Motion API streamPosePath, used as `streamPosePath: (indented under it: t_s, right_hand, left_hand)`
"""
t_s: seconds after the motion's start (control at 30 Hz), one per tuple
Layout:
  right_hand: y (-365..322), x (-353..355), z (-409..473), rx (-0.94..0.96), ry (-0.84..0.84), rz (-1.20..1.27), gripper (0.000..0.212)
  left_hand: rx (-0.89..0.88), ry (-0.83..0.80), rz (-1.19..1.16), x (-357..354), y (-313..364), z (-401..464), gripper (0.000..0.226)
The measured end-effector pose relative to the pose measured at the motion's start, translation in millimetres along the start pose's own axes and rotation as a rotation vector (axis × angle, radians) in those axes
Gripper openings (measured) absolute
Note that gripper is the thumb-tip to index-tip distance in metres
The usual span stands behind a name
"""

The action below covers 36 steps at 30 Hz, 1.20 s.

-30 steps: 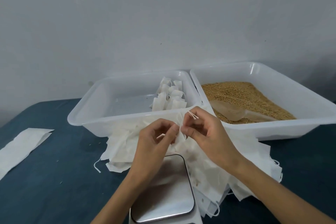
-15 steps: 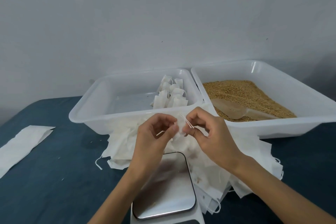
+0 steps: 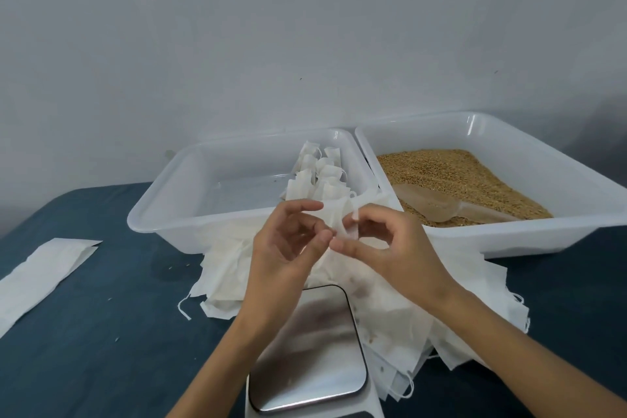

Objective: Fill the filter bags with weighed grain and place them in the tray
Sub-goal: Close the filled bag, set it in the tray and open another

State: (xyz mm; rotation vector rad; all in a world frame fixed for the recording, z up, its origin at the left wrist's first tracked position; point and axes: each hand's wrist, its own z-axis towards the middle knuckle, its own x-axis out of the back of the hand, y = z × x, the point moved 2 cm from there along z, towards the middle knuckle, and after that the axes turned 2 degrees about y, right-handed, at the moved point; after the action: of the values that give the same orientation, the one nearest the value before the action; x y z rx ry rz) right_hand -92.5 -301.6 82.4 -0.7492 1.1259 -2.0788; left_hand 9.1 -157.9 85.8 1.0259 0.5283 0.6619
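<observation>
Both hands met above the heap of empty bags [image 3: 390, 302], each pinching one small white filter bag [image 3: 339, 219] held up between them. The left hand [image 3: 288, 248] had thumb and fingertips curled onto the bag's left edge; the right hand [image 3: 393, 248] pinched its right side, fingers bent. Just beyond, the left tray [image 3: 163, 214] held a cluster of filled bags [image 3: 319, 180] standing in its far right corner. The right tray [image 3: 509, 231], touching it, held grain [image 3: 458, 173] with a clear scoop [image 3: 437, 204] lying on top. A steel scale [image 3: 312, 349] sat below the wrists on the blue table [image 3: 101, 332].
</observation>
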Motion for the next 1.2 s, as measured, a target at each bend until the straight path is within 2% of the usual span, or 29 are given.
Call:
streamPosePath:
  t_s: [0.07,0.17,0.27,0.33,0.43,0.47,0.5,0.6,0.77,0.83,1.0,1.1,1.2]
  right_hand:
    - [1,2,4,-0.002,0.025,0.009,0.016]
    - [1,8,9,-0.101,0.009,0.304,0.014]
    - [0,11,10,-0.174,-0.085,0.545,0.012]
    - [1,10,11,-0.146,-0.060,0.436,0.008]
    - [8,9,11,-0.056,0.097,0.100,0.027]
    - [10,8,10,-0.036,0.124,0.034,0.029]
    - [10,8,9,-0.020,0.128,0.002,0.026]
    - [6,7,6,-0.029,0.079,0.091,0.018]
    - [2,9,4,-0.044,0.135,0.092,0.019]
    - [3,9,3,-0.040,0.138,0.090,0.017]
    - [-3,4,3,-0.017,-0.005,0.157,0.021]
    - [0,4,1,-0.016,0.048,0.102,0.014]
    - [-1,8,0,-0.029,0.118,0.132,0.012]
  left_hand:
    - [-0.005,0.041,0.014,-1,-1,0,0.020]
    - [0.020,0.182,0.063,2,-4,2,0.019]
    - [0.118,0.211,0.068,8,-7,5,0.041]
    - [0.179,0.142,0.022,7,-11,5,0.043]
    - [0.083,0.135,0.117,3,-13,1,0.008]
    - [0.048,0.146,0.157,3,-14,0,0.003]
    - [0.024,0.151,0.195,3,-16,-1,0.013]
    - [-0.015,0.114,0.253,2,-16,0,0.026]
    - [-0.018,0.167,0.156,3,-15,1,0.009]
    - [0.007,0.212,0.133,6,-16,2,0.014]
    - [0.045,0.206,0.126,8,-18,3,0.020]
    - [0.054,0.232,0.109,7,-18,3,0.026]
    - [0.105,0.268,0.066,8,-17,5,0.022]
